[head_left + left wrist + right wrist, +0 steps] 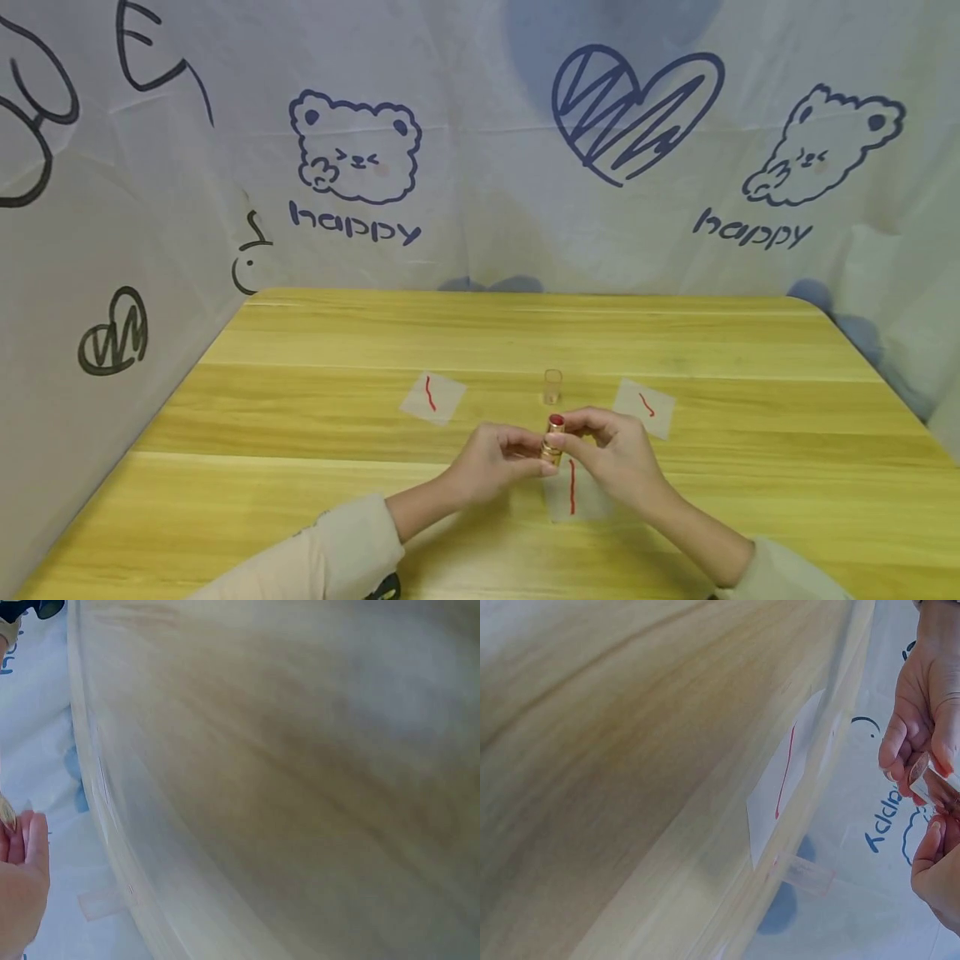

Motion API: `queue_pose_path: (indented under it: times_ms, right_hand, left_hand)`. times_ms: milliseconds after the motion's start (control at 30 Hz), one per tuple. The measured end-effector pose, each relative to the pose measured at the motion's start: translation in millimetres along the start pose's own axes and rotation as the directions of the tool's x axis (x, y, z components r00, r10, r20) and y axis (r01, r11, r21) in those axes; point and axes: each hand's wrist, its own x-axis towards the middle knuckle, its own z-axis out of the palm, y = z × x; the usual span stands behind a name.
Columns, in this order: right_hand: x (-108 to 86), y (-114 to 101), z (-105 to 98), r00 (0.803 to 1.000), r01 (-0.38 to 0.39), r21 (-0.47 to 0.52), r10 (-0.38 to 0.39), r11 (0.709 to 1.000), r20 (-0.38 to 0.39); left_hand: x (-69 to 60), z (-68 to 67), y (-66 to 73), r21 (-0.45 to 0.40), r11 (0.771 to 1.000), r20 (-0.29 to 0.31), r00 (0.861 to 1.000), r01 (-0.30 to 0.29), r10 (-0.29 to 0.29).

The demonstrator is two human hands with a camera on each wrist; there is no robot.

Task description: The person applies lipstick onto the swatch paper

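Observation:
A gold lipstick [554, 440] with its red tip facing up is held between both hands over the table. My left hand [487, 465] grips its lower part, with the thumb near the base. From the other side, my right hand [626, 458] pinches the tube just below the red tip. Beyond the hands, a clear cap [552, 387] stands on the table. Partly under the hands lies a white paper square [588, 498] with a red stroke. At the edge of the right wrist view, the lipstick's base [919, 774] shows between the fingers.
Two more paper squares with red marks lie on the wooden table [300, 500]: one at the left [446, 398], one at the right [628, 407]. A white cloth with drawings [487, 167] hangs behind the table and along its left side.

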Motion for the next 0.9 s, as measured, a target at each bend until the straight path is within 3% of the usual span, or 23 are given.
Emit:
queue_pose_path:
  times_ms: [200, 300, 400, 467, 567, 700, 800, 900]
  right_hand:
    - [0.3, -1, -1, 1.000, 0.000, -0.011, 0.000, 1.000, -0.024]
    - [1.1, -4, -1, 0.998, -0.026, -0.009, 0.026, 1.000, -0.058]
    - [2.0, -4, -1, 0.995, -0.038, -0.003, 0.038, 0.999, -0.088]
    - [2.4, -3, -1, 0.994, -0.033, 0.004, 0.033, 0.999, -0.105]
    - [2.8, -2, 0, 0.992, -0.016, 0.010, 0.017, 1.000, -0.123]
    - [2.7, -1, 2, 0.991, 0.009, 0.002, -0.009, 1.000, -0.136]
    - [2.6, -1, 2, 0.989, 0.016, -0.014, -0.018, 1.000, -0.146]
    - [2.4, -1, 3, 0.988, 0.013, -0.030, -0.018, 0.999, -0.151]
  left_hand:
    - [2.3, -1.6, -0.1, 0.026, 1.000, 0.022, 1.000, -0.005, 0.004]
    - [2.2, 2.6, 1.4, 0.021, 0.999, -0.020, 0.999, -0.026, 0.026]
    - [0.8, 9.6, 2.5, 0.004, 0.999, -0.102, 0.994, -0.050, 0.050]
    - [-0.8, 15.1, 3.3, 0.019, 0.998, -0.176, 0.982, -0.067, 0.069]
    - [-2.8, 23.2, 4.7, 0.103, 0.991, -0.277, 0.954, -0.091, 0.116]
    - [-3.2, 30.4, 5.9, 0.226, 0.968, -0.345, 0.920, -0.108, 0.184]
    - [-3.1, 32.0, 6.2, 0.274, 0.955, -0.357, 0.910, -0.113, 0.210]
    - [-3.3, 31.6, 6.4, 0.276, 0.955, -0.352, 0.912, -0.112, 0.208]
